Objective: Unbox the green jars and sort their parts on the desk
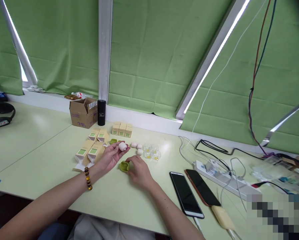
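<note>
My left hand [111,156], palm turned up and a beaded bracelet at the wrist, holds a small pale pink rounded piece [122,146] on its fingers. With thumb and fingertips, my right hand [140,172] grips a small hollow green cup [124,166] just above or on the table. Another green cup [113,141] lies behind my left hand. Several similar pale pieces [139,152] sit past my right hand, beside clear plastic cups [151,151] with yellow spots inside. Left of my left hand stand open tan cartons [96,150] with green labels.
Three closed tan cartons [122,129] stand farther back. A brown cardboard box [83,113] and a black bottle [101,112] are near the wall. On the right lie two phones [186,194], a power bank [223,216], a power strip [226,180] and loose cables. Headphones [0,113] lie far left.
</note>
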Action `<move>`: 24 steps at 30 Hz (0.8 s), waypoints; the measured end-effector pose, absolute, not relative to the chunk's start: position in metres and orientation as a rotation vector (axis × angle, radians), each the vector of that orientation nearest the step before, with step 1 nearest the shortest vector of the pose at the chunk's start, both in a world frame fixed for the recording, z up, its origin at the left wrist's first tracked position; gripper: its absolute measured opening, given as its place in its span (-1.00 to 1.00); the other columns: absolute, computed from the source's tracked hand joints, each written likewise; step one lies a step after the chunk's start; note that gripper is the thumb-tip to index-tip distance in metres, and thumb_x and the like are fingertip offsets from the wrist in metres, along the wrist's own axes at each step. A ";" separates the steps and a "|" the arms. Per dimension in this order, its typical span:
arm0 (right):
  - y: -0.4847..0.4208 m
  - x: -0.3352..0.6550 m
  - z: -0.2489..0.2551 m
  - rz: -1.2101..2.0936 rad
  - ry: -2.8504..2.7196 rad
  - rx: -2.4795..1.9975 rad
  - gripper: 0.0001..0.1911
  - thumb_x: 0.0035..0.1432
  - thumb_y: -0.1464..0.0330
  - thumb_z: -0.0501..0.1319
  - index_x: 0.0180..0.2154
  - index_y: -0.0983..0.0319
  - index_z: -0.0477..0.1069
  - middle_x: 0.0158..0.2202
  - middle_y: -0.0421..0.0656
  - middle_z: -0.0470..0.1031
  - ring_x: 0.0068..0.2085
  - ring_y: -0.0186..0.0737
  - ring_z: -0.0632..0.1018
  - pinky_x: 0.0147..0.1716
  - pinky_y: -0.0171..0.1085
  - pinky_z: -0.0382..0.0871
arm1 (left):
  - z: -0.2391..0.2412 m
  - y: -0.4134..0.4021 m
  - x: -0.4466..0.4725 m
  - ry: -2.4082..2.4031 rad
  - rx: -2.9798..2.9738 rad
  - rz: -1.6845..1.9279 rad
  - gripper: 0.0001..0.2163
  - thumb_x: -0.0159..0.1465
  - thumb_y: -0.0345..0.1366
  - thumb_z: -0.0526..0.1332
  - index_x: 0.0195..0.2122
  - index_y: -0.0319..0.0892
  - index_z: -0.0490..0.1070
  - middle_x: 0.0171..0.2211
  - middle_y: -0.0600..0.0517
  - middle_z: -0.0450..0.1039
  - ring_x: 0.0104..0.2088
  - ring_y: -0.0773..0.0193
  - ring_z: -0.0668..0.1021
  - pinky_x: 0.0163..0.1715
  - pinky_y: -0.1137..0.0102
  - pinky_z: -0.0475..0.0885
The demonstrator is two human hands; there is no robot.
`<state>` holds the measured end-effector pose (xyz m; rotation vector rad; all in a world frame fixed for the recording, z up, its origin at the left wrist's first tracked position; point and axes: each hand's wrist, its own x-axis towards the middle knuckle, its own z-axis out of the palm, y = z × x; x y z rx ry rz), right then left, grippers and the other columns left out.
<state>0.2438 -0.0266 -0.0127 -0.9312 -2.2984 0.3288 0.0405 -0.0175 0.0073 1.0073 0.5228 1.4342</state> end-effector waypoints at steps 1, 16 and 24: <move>-0.027 0.243 -0.012 0.331 -2.310 -0.942 -0.49 0.00 0.58 0.36 -0.02 0.10 0.38 -0.04 -0.12 0.57 -0.01 -0.01 0.51 -0.07 -0.09 0.41 | 0.008 -0.018 0.040 0.521 1.000 1.434 -0.72 0.40 -0.22 0.31 0.07 -0.21 0.47 0.10 -0.19 0.56 0.18 0.06 0.59 0.38 0.03 0.37; -0.037 0.244 0.002 0.524 -1.981 -0.803 -0.48 0.17 0.40 0.33 0.15 0.12 0.29 0.09 -0.02 0.44 0.09 0.03 0.48 0.05 0.00 0.43 | 0.008 -0.022 0.047 0.924 1.350 1.590 -0.56 0.10 -0.22 0.52 -0.02 -0.18 0.49 0.01 -0.12 0.54 -0.03 0.12 0.61 -0.01 0.18 0.57; -0.032 0.235 0.002 0.972 -1.662 -0.698 -0.69 0.20 0.23 0.40 -0.04 0.11 0.49 -0.04 -0.08 0.57 -0.03 -0.08 0.57 -0.02 -0.12 0.47 | 0.001 -0.033 0.059 0.832 1.527 1.493 -0.55 0.05 -0.26 0.55 -0.06 -0.16 0.47 -0.13 -0.07 0.55 -0.12 0.16 0.60 -0.07 0.24 0.55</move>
